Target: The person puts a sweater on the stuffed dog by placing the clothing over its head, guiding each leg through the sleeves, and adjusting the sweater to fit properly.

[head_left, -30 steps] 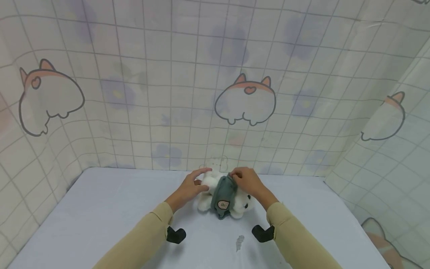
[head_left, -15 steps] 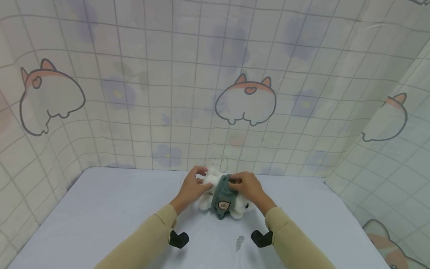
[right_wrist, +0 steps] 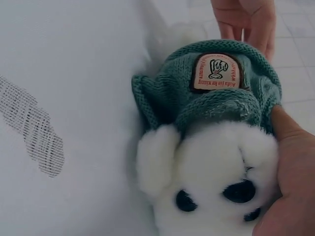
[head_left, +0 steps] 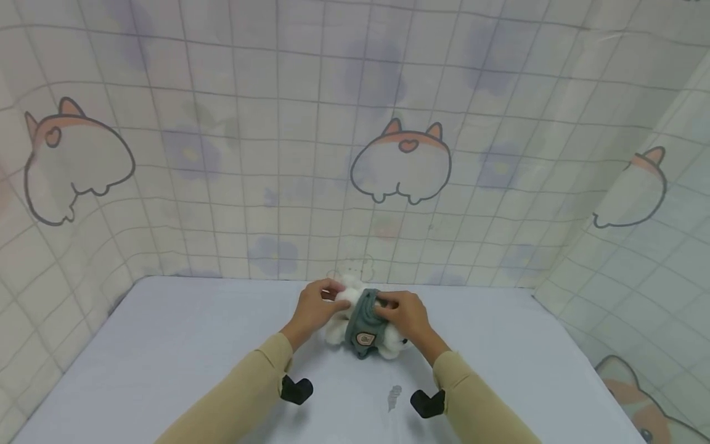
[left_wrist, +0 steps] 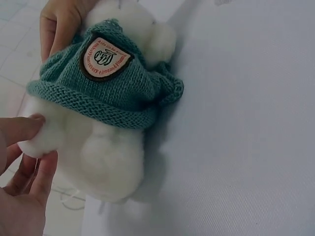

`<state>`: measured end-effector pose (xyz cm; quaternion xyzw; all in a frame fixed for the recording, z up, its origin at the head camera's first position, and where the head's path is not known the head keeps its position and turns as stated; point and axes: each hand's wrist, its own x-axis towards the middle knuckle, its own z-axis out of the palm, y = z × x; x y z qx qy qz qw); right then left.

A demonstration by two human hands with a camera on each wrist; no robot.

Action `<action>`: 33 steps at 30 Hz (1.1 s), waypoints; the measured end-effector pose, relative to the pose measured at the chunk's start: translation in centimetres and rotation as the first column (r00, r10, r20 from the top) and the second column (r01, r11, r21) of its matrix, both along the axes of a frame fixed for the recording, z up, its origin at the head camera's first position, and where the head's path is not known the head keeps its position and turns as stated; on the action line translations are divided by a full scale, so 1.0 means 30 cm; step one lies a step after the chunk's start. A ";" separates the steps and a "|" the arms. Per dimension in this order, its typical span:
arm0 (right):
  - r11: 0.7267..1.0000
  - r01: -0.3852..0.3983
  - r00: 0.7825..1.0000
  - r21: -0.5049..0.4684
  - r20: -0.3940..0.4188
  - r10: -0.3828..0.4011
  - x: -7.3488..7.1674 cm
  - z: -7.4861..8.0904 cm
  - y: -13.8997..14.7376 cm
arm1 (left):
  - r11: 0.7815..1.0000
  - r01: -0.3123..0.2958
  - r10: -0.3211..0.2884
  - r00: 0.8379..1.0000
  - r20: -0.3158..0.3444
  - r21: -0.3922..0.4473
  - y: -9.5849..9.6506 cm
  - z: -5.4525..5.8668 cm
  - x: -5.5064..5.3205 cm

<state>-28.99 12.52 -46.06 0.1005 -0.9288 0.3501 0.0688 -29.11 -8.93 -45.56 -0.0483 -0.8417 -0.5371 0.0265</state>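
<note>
A white plush dog (head_left: pixel 336 333) lies on its side on the table, its head to the right. It wears a knitted teal sweater (head_left: pixel 363 324) with a shield-shaped patch (left_wrist: pixel 104 59). My left hand (head_left: pixel 312 308) pinches one white foot (left_wrist: pixel 47 130) between thumb and fingers. At the sweater's far side, near the neck, my right hand (head_left: pixel 407 313) grips the knit, its thumb along the edge. Dark eyes and part of the head (right_wrist: pixel 211 167) show in the right wrist view. The fingers behind the toy are partly hidden.
A white cloth covers the table (head_left: pixel 194 345), with a grey smudge mark (head_left: pixel 394 398) near the front. Behind and at the sides hangs a checked curtain (head_left: pixel 249 154) with corgi prints. Black wrist mounts (head_left: pixel 296 391) stick out from both sleeves.
The right hand has come from the sweater's upper edge slightly nearer, with the knit now bunched at its fingers. The left thumb has closed onto the foot. The toy stays nearly in place.
</note>
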 end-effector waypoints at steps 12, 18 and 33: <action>1.000 0.000 0.997 -0.009 -0.080 -0.001 0.001 -0.019 -0.014 | 0.999 0.018 -0.018 1.000 0.001 -0.038 0.018 0.008 -0.022; 1.000 0.003 0.995 0.003 -0.096 -0.002 0.006 -0.012 -0.015 | 0.999 0.048 -0.048 0.998 0.027 -0.023 0.029 -0.003 -0.025; 1.000 0.013 0.993 0.003 -0.118 -0.013 0.010 -0.028 -0.028 | 0.988 0.149 -0.150 0.989 -0.018 -0.035 0.065 0.000 -0.010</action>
